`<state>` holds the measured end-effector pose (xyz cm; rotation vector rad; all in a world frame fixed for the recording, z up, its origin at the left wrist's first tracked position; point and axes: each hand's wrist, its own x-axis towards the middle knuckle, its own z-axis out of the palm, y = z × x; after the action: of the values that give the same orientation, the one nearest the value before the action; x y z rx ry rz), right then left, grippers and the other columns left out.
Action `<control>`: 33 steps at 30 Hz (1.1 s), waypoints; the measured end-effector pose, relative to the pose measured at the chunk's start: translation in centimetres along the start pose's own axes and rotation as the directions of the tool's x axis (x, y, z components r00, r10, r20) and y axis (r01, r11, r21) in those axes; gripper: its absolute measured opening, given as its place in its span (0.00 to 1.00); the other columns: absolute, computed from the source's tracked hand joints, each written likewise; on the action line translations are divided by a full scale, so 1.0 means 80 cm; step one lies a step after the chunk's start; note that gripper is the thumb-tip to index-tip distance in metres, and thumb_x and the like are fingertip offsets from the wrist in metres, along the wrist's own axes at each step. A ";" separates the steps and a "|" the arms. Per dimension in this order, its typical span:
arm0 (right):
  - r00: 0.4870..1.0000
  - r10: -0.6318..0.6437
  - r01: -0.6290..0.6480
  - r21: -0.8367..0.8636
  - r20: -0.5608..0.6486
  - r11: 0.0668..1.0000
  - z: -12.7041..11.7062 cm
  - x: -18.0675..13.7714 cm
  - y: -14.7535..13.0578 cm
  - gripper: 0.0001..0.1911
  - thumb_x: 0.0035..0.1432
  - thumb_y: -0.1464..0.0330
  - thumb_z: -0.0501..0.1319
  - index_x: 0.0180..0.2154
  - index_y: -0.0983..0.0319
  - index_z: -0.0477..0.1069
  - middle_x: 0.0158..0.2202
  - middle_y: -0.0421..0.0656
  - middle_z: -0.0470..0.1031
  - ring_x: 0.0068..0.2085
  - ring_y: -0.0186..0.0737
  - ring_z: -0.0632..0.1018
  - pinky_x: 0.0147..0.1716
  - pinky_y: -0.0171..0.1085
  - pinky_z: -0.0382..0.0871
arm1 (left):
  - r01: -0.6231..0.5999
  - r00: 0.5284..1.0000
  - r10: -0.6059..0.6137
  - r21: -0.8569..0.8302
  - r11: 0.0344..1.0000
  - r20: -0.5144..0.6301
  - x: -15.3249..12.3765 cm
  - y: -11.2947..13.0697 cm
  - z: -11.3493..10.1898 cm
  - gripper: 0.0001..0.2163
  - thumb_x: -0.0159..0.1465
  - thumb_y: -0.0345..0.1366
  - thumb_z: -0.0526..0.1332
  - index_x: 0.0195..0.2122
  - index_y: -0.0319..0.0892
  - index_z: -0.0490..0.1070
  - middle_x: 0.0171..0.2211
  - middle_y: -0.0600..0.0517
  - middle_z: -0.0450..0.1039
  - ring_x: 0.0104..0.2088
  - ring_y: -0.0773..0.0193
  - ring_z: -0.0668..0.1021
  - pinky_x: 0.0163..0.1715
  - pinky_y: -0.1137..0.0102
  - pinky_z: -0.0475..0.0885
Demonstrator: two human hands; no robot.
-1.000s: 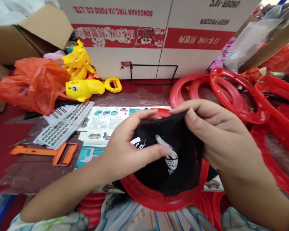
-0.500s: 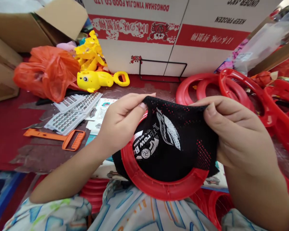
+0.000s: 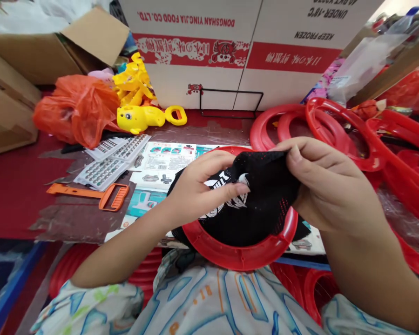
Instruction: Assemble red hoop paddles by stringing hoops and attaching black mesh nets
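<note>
A black mesh cloth point(image 3: 261, 204) with white print lies across a red plastic ring point(image 3: 240, 253) in front of me. My left hand point(image 3: 200, 190) pinches the cloth's left part, fingers pressed over the white print. My right hand point(image 3: 326, 186) grips the cloth's upper right edge between thumb and fingers. The ring's near rim shows below the cloth; its far rim peeks out above my left hand.
Several more red rings point(image 3: 321, 125) pile up at the right. Printed cards point(image 3: 162, 163), battery blister sheets point(image 3: 108, 163), an orange tool point(image 3: 101, 195), yellow toys point(image 3: 143, 116) and an orange bag point(image 3: 77, 109) lie to the left. Cardboard boxes point(image 3: 209, 51) stand behind.
The cloth, held stretched up half a second ago, is now bunched lower over the ring. My left hand moved right and down onto the print; my right hand shifted slightly inward.
</note>
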<state>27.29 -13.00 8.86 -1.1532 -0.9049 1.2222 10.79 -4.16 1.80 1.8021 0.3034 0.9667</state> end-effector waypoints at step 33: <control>0.955 -0.152 0.295 -0.828 0.253 0.477 -0.016 -0.023 0.049 0.12 0.66 0.70 0.56 0.35 0.63 0.77 0.28 0.39 0.78 0.29 0.30 0.76 0.30 0.31 0.66 | 0.823 0.567 -0.686 -0.285 0.491 0.456 -0.033 0.017 -0.002 0.16 0.57 0.29 0.69 0.44 0.44 0.67 0.33 0.56 0.74 0.33 0.70 0.77 0.33 0.76 0.75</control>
<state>27.34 -15.19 4.92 -1.6519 -1.8543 0.5767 8.67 -6.22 1.73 1.1008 0.5757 0.0844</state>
